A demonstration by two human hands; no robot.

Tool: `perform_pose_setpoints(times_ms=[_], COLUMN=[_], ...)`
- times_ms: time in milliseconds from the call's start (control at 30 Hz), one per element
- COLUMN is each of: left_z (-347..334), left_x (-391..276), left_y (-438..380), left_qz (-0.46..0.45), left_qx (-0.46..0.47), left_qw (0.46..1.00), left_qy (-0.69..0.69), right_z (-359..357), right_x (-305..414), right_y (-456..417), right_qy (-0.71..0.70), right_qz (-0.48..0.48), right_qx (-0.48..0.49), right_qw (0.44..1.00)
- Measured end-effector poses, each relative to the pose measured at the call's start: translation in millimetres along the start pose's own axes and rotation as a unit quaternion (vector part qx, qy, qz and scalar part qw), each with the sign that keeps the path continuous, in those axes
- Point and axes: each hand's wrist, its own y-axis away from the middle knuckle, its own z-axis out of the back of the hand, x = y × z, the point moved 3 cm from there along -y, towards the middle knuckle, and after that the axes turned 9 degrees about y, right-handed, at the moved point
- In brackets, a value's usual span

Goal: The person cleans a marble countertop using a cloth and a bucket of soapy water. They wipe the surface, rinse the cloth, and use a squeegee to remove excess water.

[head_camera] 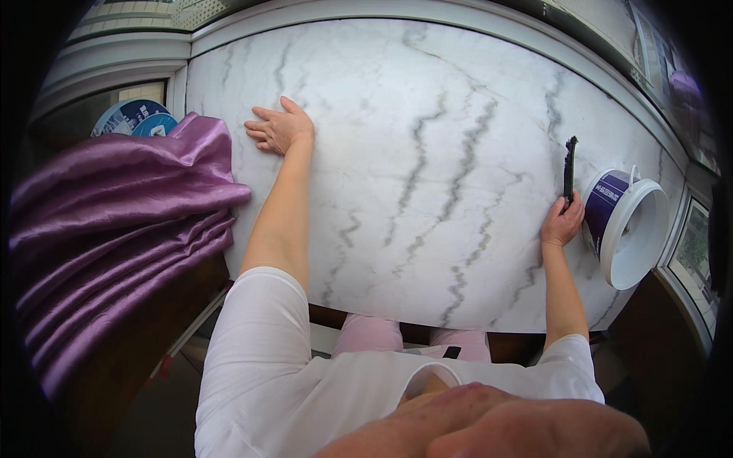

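Note:
My left hand point(282, 127) rests palm down on the white marble slab point(355, 172) with grey veins, fingers spread, nothing in its grip. At the right, my right hand point(563, 220) holds the end of a narrow black brush point(568, 169), whose other end points away from me over the marble. Just right of that hand a white plastic bucket point(635, 229) with a purple label lies on its side, its open mouth turned right. The inside of the bucket is only partly visible.
A shiny purple curtain point(131, 189) drapes over the left edge of the marble. Behind it shows part of a blue and white tub point(134, 117). Window frames point(343, 10) border the slab at the back and sides.

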Motion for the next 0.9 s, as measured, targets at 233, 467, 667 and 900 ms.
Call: perform_pose_setpoints(times_ms=[233,467,667,900], left_z=[12,3,2,2], left_x=[-2,-2,4,0], left_y=[-3,-8,-10,-6], left_qz=[-0.014,-0.027,-0.031,-0.040], left_qx=[0.038,0.035,0.043,0.061], left_qw=[0.999,0.998,0.998,0.996], left_qy=[0.024,0.040,0.038,0.044], right_z=[-14,-19,-28,-27], right_x=[85,247,276,293], right_y=[-87,-215,-244,-258], right_qy=[-0.270,-0.180,-0.013,0.054], right_qz=[0.060,0.197,0.182,0.243], right_qx=[0.173,0.305,0.344,0.297], right_qw=[0.945,0.914,0.921,0.922])
